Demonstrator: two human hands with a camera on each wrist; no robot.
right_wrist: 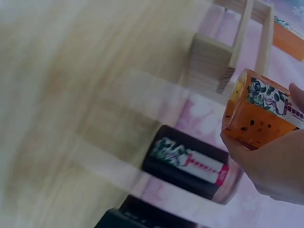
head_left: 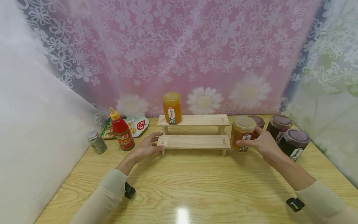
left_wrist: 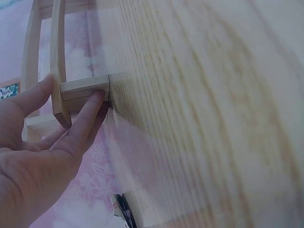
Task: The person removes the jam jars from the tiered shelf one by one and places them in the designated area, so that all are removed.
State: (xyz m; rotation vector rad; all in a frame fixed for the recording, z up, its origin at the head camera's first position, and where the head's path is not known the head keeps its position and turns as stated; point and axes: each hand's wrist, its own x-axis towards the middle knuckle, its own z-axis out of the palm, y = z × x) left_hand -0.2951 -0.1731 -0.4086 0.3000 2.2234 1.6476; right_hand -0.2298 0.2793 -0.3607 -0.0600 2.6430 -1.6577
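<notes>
A two-step wooden rack (head_left: 193,141) stands at mid-table, and my left hand (head_left: 146,146) grips the left end of its lower step. In the left wrist view the thumb presses the board (left_wrist: 58,61) while the fingers lie along the short leg (left_wrist: 85,90). My right hand (head_left: 263,143) holds a jar of orange, dark-flecked preserve (head_left: 242,133) by its sides, just right of the rack. Seen from the right wrist, this jar (right_wrist: 259,111) is raised off the table. Another orange jar (head_left: 172,109) stands on the left of the upper step.
Dark jars with purple lids (head_left: 293,143) stand at the right, one partly hidden behind my right hand. To the left are a red sauce bottle (head_left: 121,132), a small spice jar (head_left: 97,142) and a seasoning bag (head_left: 138,124). A flowered curtain (head_left: 179,56) hangs behind the table.
</notes>
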